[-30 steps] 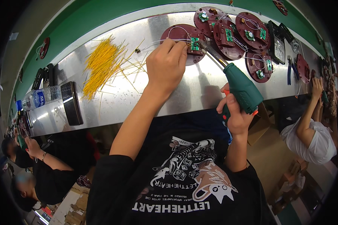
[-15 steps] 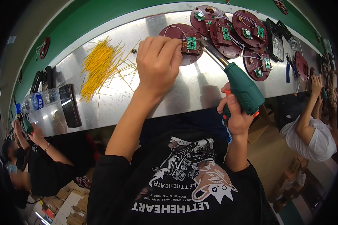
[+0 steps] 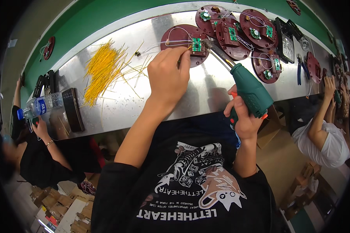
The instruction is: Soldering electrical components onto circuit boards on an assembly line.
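Clear plastic shapes the bottle [image 3: 41, 105] at the left of the metal table [image 3: 114, 110], just beside a dark phone [image 3: 73, 110]; next lies a loose heap of thin yellow wires [image 3: 101, 73]. The left hand [image 3: 169, 77] now sits lower than half a second ago, so white wires [image 3: 147, 47] and more of the maroon disc [image 3: 199, 60] show; work at its green board [image 3: 197, 44] seems still under way. Thumb and fingers are drawn in near the board's left edge, but whether they pinch anything I cannot tell. The board lies on the disc, just beyond those fingertips. At its right edge is the tip of a green soldering gun [image 3: 252, 89], contact unclear; the right hand [image 3: 245, 120] is wrapped around the handle. Farther right, other maroon discs [image 3: 243, 53] overlap, with pliers [image 3: 299, 72] beyond.
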Available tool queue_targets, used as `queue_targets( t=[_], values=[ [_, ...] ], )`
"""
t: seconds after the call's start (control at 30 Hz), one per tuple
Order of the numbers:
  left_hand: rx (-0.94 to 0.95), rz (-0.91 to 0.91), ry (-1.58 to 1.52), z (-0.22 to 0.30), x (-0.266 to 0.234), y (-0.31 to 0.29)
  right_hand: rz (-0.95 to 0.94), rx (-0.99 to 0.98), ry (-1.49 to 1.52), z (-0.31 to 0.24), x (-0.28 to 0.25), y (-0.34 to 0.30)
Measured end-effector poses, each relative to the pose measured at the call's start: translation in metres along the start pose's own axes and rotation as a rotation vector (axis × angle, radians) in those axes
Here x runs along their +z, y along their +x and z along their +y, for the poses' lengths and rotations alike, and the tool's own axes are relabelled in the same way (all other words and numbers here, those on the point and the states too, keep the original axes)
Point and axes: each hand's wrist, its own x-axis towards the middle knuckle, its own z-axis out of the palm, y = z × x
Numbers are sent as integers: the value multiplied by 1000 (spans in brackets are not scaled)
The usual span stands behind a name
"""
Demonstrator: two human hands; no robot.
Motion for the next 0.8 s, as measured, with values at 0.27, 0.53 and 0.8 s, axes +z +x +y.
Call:
queue_targets(
  t=[0.27,0.53,0.8],
  values=[
    [127,-10,236,-6,9,3,-12,-17,-8,0,4,0],
    [150,2,230,-11,12,3,-28,27,-31,-1,7,5],
    [192,36,174,-16,15,2,-22,58,-39,-2,9,8]
  ],
)
